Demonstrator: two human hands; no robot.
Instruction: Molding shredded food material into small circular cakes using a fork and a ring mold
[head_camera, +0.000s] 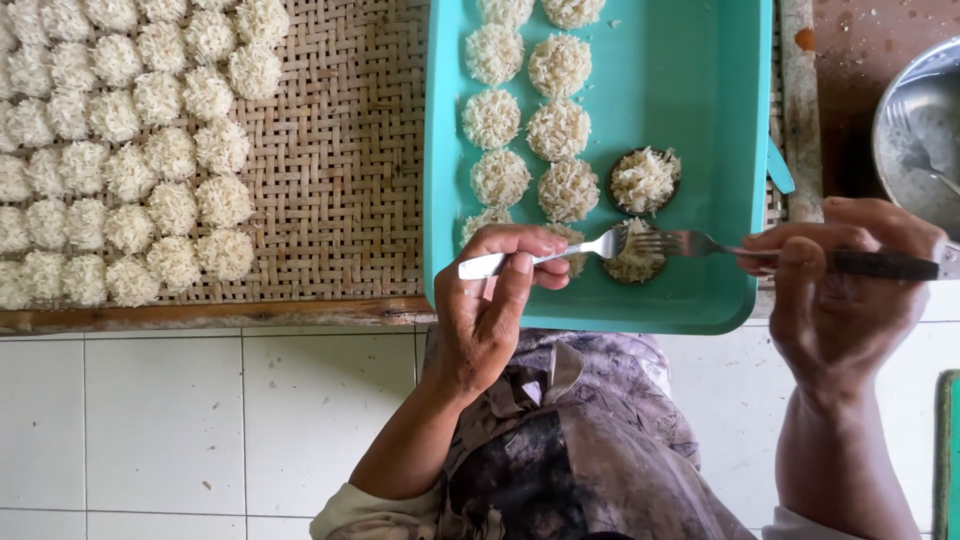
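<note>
My left hand (490, 310) grips a white-handled fork (560, 254) whose tines point right. In my right hand (850, 290) is a dark-handled fork (700, 244) pointing left. Both sets of tines meet over a small round mould filled with white rice (634, 264) near the front of a teal plastic tray (700, 90). A second filled round mould (644, 180) sits just behind it. Several flat round rice cakes (558, 128) lie in two rows on the tray's left half.
A woven bamboo mat (340, 160) on the left carries several rows of round rice cakes (120, 150). A metal bowl (915, 130) holding a utensil stands at the right. White floor tiles (160, 420) and my patterned clothing (570, 440) lie below.
</note>
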